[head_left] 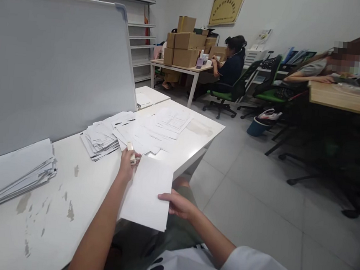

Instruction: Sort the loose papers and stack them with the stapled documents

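Note:
In the head view my left hand is closed around a small cream-coloured stapler, close to the upper left corner of some white paper sheets. Whether the stapler's jaws are around the sheets I cannot tell. My right hand grips the right edge of those sheets, thumb on top and fingers underneath. The sheets are tilted over my lap at the table's edge, their upper side blank. Just beyond my left hand lie loose printed papers and a messy stack of papers.
A thick paper pile lies on the left of the white table, below a grey divider panel. Cardboard boxes stand on a farther desk. Two people sit at other desks, near green chairs and a blue bin.

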Available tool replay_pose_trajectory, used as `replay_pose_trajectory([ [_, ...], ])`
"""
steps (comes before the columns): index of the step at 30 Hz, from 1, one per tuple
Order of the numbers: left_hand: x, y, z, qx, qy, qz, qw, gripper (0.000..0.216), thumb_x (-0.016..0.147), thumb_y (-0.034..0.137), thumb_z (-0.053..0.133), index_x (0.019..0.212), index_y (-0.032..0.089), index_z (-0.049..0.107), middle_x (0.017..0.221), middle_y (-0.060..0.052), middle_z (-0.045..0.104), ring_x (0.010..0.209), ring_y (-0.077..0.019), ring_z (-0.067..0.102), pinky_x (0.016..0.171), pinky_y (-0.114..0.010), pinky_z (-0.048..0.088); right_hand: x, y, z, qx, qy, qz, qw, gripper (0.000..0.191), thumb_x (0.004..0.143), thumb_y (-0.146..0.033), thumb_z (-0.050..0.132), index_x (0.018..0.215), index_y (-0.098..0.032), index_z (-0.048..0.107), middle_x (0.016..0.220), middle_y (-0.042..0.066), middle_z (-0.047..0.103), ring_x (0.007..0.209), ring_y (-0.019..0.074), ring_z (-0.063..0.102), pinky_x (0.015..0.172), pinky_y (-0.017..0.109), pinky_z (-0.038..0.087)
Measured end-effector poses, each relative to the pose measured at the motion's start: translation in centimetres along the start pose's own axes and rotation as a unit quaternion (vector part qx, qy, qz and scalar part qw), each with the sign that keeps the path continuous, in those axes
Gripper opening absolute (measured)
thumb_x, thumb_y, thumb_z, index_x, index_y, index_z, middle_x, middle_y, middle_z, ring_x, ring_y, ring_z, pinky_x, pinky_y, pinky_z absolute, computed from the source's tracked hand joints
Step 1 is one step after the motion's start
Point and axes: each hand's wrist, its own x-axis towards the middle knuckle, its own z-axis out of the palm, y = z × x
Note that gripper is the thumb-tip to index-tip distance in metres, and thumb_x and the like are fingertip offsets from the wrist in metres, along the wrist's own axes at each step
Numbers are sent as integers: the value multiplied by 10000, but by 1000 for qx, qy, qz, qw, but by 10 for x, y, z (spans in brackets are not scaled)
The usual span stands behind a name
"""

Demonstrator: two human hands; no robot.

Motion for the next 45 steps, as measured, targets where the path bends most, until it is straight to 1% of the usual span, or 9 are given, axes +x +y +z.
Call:
replay_pose_trajectory([
  [5, 1, 8, -4, -29, -36, -40, 998, 108, 729, 224, 607, 790, 166, 540, 705, -23, 622, 631, -137, 620, 595, -237, 475, -1, -4, 6, -26, 44, -33, 998, 373, 602, -310, 757, 903, -166, 590, 574, -52, 519, 415, 56, 369, 348, 188, 199],
  [11, -4, 9, 5, -151, -52, -74, 984, 138, 779, 193, 643, 853, 184, 528, 788, -47, 638, 881, -228, 680, 799, -347, 536, -3, -14, 5, -4, 66, -107, 992, 412, 606, -363, 772, 915, -168, 581, 598, -46, 504, 450, 63, 383, 356, 194, 208],
  [16, -11, -3, 10, -114, -125, -51, 984, 314, 757, 219, 693, 1042, 203, 562, 1027, -85, 685, 998, -225, 642, 889, -364, 509, 8, -17, -2, -21, 88, -126, 988, 348, 628, -378, 747, 831, -167, 559, 539, -58, 473, 412, 62, 367, 352, 200, 214],
  [20, -16, -9, 10, -84, -154, -29, 984, 466, 694, 223, 735, 1125, 218, 558, 1036, -55, 689, 1021, -229, 648, 891, -344, 511, 7, -24, -9, -20, 116, -128, 985, 356, 608, -362, 769, 836, -174, 571, 559, -47, 505, 444, 83, 411, 371, 206, 268],
  [25, -27, -10, 11, -28, -200, -117, 972, 567, 711, 342, 736, 1225, 183, 556, 1008, -74, 707, 968, -279, 675, 901, -404, 521, -1, -39, -12, 12, 91, -145, 985, 427, 599, -358, 808, 938, -178, 620, 770, 31, 676, 698, 193, 625, 657, 317, 504],
  [28, -31, -12, 13, -9, -212, -171, 962, 609, 761, 411, 701, 1283, 139, 543, 1056, -114, 708, 992, -315, 669, 927, -424, 512, -4, -45, -12, 33, 81, -156, 984, 469, 570, -363, 833, 950, -169, 639, 894, 65, 712, 850, 247, 661, 800, 366, 509],
  [33, -30, -17, 14, 20, -246, -222, 943, 637, 807, 539, 631, 1316, 167, 543, 1145, -127, 685, 1027, -313, 664, 921, -408, 518, -4, -49, -11, 44, 94, -172, 980, 465, 547, -362, 846, 921, -159, 658, 906, 77, 722, 877, 262, 665, 803, 361, 506],
  [39, -21, -23, 15, 8, -193, -180, 965, 593, 812, 556, 627, 1270, 186, 561, 1108, -118, 690, 988, -273, 675, 886, -383, 534, -3, -48, -10, 63, 123, -192, 972, 467, 526, -347, 840, 911, -152, 661, 860, 72, 722, 818, 247, 663, 741, 335, 496],
  [45, -9, -20, 13, -29, -135, -80, 987, 363, 796, 324, 712, 1122, 208, 602, 973, -29, 686, 919, -190, 669, 875, -293, 523, 1, -42, -12, 43, 168, -200, 964, 427, 562, -387, 817, 884, -164, 647, 824, 58, 711, 826, 252, 661, 770, 359, 504],
])
